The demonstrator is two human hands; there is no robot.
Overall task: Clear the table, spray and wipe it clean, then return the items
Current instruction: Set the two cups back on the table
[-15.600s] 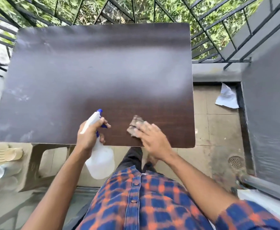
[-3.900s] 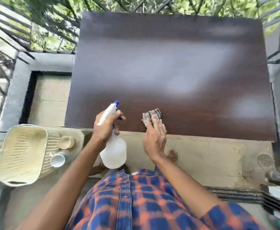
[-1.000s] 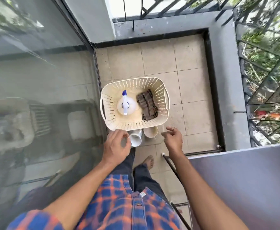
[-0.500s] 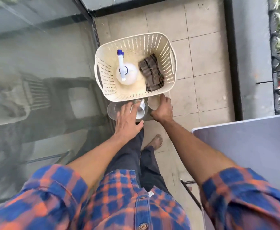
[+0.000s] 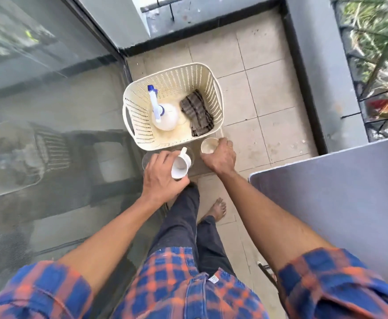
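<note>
Spray bottle [image 5: 165, 116] and cloth [image 5: 196, 112] lie in the basket [image 5: 172, 75], so wiping appears finished; returning items remains. Left hand [image 5: 162, 178] grips the white mug [image 5: 181, 165], tilted; right hand [image 5: 220, 156] closes on the small cup [image 5: 208, 145] beside the basket; table [image 5: 340, 192] stands well apart to the right.

A white spray bottle [image 5: 165, 115] with a blue nozzle stands upright in the cream basket [image 5: 140, 120], a dark striped cloth [image 5: 196, 112] folded beside it. Just in front of the basket, a white mug [image 5: 180, 166] and a cream cup [image 5: 208, 145].
</note>
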